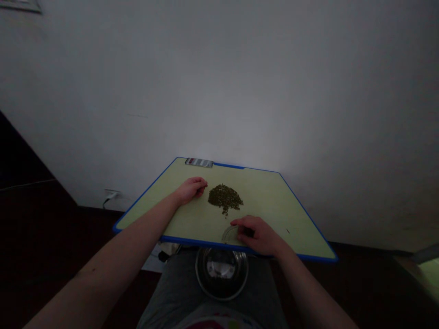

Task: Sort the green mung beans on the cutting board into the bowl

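Note:
A pile of small olive-green grains (224, 196), perhaps beans or seeds, is heaped on a pale yellow-green tabletop (267, 196) with blue edging. Several loose grains trail from its near side. Left of the pile, my left hand (192, 189) rests on the tabletop, fingers curled together; whatever they hold, if anything, is hidden. By the near edge is my right hand (257, 234), its index finger stretched left and a gap below it, with nothing visible between the fingers. A faint curved outline (227, 232) lies beside that hand. Below the edge, a shiny metal bowl (222, 292) sits at my lap.
A phone-like flat object (199, 162) lies at the table's far left edge, against the white wall (233, 91). A small dark mark (288, 231) is on the right of the tabletop. A plug in a wall socket (111, 195) shows at the left.

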Motion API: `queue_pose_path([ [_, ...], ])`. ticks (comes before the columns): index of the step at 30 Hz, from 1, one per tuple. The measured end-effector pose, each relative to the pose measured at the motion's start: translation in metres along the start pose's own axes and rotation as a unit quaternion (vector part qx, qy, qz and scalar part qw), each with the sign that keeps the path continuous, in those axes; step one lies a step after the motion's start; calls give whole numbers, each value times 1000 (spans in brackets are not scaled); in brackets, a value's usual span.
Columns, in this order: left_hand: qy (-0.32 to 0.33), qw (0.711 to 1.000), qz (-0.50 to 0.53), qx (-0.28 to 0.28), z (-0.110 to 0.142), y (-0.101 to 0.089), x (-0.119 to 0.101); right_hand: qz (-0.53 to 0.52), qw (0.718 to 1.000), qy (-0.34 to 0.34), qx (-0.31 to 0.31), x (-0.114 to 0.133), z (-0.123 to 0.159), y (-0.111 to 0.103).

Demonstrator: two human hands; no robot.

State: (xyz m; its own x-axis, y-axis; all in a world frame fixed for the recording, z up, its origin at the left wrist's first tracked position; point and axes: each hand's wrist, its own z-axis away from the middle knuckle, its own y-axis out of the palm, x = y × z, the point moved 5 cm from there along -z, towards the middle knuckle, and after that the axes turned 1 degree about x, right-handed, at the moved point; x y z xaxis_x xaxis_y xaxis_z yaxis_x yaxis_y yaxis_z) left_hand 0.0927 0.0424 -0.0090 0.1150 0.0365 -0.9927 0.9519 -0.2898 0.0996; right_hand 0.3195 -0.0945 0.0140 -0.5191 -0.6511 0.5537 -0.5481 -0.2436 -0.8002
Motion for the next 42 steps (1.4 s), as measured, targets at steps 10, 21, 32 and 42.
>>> queue_pose_path([
  [10, 1, 1000, 4, -1, 0, 0, 1, -24, 1000, 14, -12, -5, 4, 0],
  [21, -4, 1000, -14, -1, 0, 0, 1, 25, 987, 102, -119, -19, -2, -8],
  [32, -4, 1000, -9, -5, 3, 3, -5, 55, 983, 122, -126, -18, -8, -8],
  [42, 1, 1000, -8, 3, 1, 1, -2, 62, 985, 111, -117, -19, -11, -6],
])
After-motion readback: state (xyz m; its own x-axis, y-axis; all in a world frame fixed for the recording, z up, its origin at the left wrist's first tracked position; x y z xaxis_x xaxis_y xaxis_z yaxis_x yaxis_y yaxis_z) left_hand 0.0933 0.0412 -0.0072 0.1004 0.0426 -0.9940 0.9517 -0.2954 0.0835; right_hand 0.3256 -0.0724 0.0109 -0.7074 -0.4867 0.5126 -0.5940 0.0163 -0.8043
